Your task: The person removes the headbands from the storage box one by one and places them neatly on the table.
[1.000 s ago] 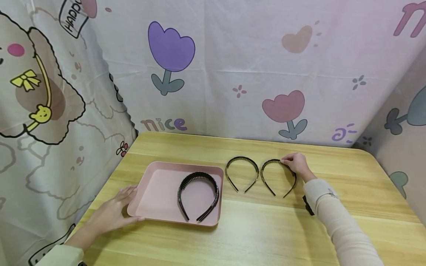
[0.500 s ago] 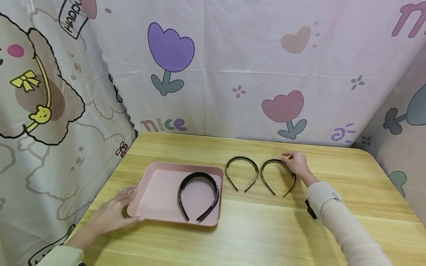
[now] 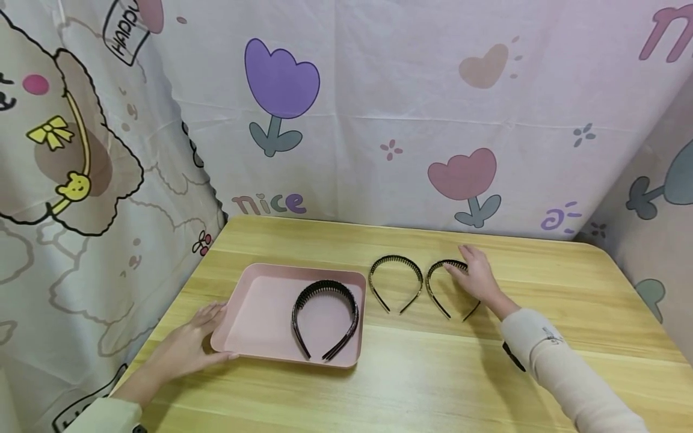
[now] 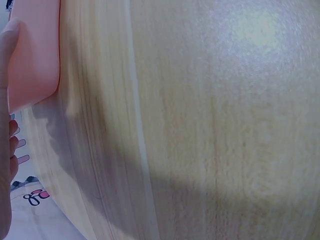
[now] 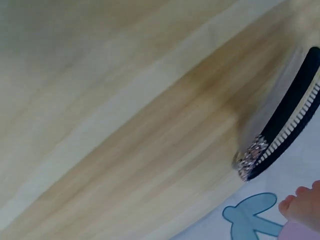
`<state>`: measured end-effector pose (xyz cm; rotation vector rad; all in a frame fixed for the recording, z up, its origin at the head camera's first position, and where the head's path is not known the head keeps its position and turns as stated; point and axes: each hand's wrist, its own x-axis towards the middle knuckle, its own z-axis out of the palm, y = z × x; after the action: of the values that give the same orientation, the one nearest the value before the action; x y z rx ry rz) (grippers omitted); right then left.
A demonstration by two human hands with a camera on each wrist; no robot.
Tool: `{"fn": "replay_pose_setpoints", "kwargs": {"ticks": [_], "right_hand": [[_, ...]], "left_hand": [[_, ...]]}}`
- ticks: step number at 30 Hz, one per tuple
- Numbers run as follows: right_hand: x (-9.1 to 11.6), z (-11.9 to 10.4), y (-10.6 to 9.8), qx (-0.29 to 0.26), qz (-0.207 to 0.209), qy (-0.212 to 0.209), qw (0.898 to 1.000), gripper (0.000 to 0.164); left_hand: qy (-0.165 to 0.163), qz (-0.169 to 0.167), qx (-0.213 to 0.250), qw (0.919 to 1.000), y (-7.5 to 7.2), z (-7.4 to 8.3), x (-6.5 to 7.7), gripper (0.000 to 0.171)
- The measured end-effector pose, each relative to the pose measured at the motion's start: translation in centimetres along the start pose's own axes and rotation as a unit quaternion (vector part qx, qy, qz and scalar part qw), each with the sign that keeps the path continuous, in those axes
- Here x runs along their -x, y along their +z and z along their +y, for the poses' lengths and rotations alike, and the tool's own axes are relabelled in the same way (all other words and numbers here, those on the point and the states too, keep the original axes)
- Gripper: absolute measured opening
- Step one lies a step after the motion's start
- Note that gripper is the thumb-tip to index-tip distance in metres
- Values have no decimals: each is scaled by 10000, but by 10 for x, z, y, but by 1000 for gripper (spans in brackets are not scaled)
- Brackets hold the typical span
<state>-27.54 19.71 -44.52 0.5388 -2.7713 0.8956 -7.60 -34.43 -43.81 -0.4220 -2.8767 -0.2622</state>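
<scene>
A pink tray (image 3: 271, 313) lies at the left of the table, with black toothed headbands (image 3: 325, 286) stacked at its right end. My left hand (image 3: 186, 349) rests at the tray's near-left corner, thumb along the near wall and straight fingers by the left side. To the tray's right, a thin dark toothed headband (image 3: 395, 258) lies on the table. My right hand (image 3: 477, 276) is spread over a second headband (image 3: 429, 285) beside it, hiding part of its right arm. In the right wrist view this headband (image 5: 291, 120) shows black with pale teeth and a glittery patch; fingertips (image 5: 302, 202) are apart from it.
The wooden table (image 3: 411, 373) ends at a printed cloth (image 3: 357, 168) along the back. Another cloth (image 3: 124, 258) hangs close by the left edge, near my left arm.
My right hand's fingers have spread from a pinch at the top of the right headband, and the hand now covers more of it. The left hand and tray stay put.
</scene>
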Motion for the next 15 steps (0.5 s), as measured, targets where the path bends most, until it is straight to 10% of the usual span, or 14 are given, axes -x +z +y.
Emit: {"fn": "replay_pose_setpoints", "kwargs": {"ticks": [15], "right_hand": [[10,-48,12,214,-734,-218,9968,75]], "left_hand": [[-87,-263,-31,9996,-2,1,1,92]]}}
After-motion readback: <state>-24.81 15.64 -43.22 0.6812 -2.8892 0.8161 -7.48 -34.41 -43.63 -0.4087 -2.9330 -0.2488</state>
